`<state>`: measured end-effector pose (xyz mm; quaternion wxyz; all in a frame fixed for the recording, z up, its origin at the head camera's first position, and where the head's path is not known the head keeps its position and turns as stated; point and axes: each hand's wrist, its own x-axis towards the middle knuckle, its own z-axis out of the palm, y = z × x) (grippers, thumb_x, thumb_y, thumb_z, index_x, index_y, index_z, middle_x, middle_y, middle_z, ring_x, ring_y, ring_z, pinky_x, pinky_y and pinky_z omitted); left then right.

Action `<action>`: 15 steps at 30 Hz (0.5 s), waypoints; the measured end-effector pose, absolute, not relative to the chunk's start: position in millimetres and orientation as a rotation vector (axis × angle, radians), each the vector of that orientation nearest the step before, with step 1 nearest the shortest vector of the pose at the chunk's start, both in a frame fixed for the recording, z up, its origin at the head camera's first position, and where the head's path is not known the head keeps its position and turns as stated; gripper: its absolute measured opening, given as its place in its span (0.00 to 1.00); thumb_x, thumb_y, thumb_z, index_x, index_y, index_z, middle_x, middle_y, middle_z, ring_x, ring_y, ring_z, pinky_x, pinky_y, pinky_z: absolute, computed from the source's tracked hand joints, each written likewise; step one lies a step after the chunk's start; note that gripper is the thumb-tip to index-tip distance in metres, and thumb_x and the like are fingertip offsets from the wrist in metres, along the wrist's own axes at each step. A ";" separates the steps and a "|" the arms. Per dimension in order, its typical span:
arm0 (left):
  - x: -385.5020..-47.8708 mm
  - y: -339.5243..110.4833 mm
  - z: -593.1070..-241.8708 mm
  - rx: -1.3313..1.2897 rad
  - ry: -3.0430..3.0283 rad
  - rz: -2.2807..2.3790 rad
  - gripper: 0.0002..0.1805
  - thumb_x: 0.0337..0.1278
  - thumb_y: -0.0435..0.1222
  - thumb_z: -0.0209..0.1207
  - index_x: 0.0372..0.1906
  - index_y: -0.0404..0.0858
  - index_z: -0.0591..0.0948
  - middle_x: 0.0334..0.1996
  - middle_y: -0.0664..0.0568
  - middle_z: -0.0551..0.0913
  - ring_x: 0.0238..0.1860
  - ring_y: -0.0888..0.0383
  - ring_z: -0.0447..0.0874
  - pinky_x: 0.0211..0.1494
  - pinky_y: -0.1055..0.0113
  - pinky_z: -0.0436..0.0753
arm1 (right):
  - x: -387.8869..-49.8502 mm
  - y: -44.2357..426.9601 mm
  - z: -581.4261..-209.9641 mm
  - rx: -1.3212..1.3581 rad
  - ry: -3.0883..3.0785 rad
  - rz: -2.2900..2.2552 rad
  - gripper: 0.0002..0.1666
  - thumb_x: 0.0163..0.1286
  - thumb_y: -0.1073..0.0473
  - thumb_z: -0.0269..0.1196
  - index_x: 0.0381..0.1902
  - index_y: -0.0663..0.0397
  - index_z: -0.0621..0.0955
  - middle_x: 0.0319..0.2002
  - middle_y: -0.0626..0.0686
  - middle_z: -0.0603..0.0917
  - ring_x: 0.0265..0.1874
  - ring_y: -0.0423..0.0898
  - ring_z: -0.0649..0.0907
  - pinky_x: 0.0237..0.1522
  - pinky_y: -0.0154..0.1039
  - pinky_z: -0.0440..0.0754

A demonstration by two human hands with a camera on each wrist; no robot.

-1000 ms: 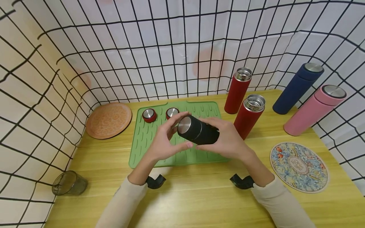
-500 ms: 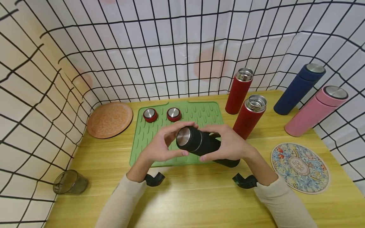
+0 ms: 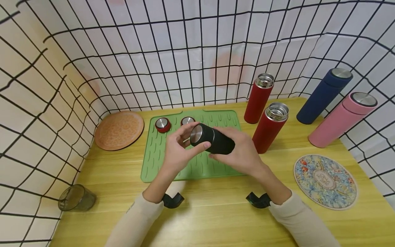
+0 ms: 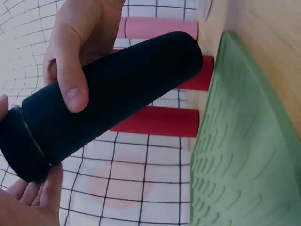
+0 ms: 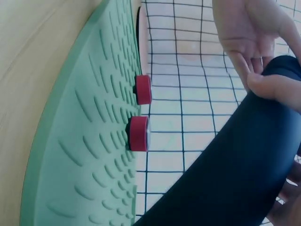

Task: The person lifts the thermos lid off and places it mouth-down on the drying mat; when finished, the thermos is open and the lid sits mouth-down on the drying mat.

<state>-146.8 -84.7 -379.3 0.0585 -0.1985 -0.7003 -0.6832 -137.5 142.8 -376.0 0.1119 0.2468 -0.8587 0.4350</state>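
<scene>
Black flask (image 3: 223, 141) shifted upward in view; lettering (image 3: 324, 178) on round mat (image 3: 325, 182) unreadable.

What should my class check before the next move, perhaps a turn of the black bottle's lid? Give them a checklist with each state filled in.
1. Right hand grips the black bottle: ok, round its body.
2. Left hand is on the black lid: ok, thumb and fingers touch it.
3. Bottle is upright: not ok; it is tilted, lid end towards the left hand.
4. Black lid is loose enough to turn: cannot tell; it sits on the bottle.
5. Nearer red bottle and farther red bottle are standing: ok, both upright and uncapped.
6. Red lids are on the green mat: ok, both there.
</scene>
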 end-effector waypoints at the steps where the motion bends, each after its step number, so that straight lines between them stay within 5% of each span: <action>1: -146.7 -84.5 -379.7 -0.595 -2.139 -2.044 0.36 0.47 0.49 0.80 0.64 0.48 0.82 0.54 0.50 0.87 0.54 0.56 0.86 0.51 0.69 0.87 | -137.9 143.1 -375.8 0.721 -2.524 1.276 0.44 0.52 0.51 0.83 0.68 0.43 0.80 0.60 0.48 0.85 0.52 0.48 0.82 0.46 0.46 0.86; 6: -153.5 -93.0 -380.1 -0.956 -2.095 -2.031 0.44 0.53 0.52 0.76 0.73 0.41 0.72 0.69 0.46 0.77 0.70 0.51 0.76 0.67 0.64 0.81 | -140.7 150.4 -372.5 0.754 -2.571 1.405 0.45 0.51 0.52 0.84 0.68 0.42 0.80 0.60 0.47 0.85 0.54 0.48 0.82 0.51 0.48 0.84; 10: -160.4 -102.9 -376.6 -1.372 -1.975 -2.044 0.44 0.60 0.35 0.71 0.78 0.32 0.63 0.78 0.40 0.64 0.79 0.41 0.60 0.81 0.54 0.66 | -140.3 159.4 -366.5 0.802 -2.629 1.483 0.45 0.48 0.51 0.84 0.66 0.42 0.81 0.57 0.45 0.86 0.53 0.46 0.82 0.54 0.49 0.83; 15: -162.7 -108.7 -372.7 -1.661 -1.903 -2.032 0.42 0.55 0.21 0.62 0.76 0.25 0.61 0.77 0.32 0.62 0.79 0.39 0.59 0.81 0.48 0.63 | -141.0 167.2 -359.7 0.904 -2.693 1.517 0.44 0.48 0.50 0.84 0.65 0.42 0.82 0.55 0.43 0.87 0.51 0.46 0.81 0.55 0.51 0.83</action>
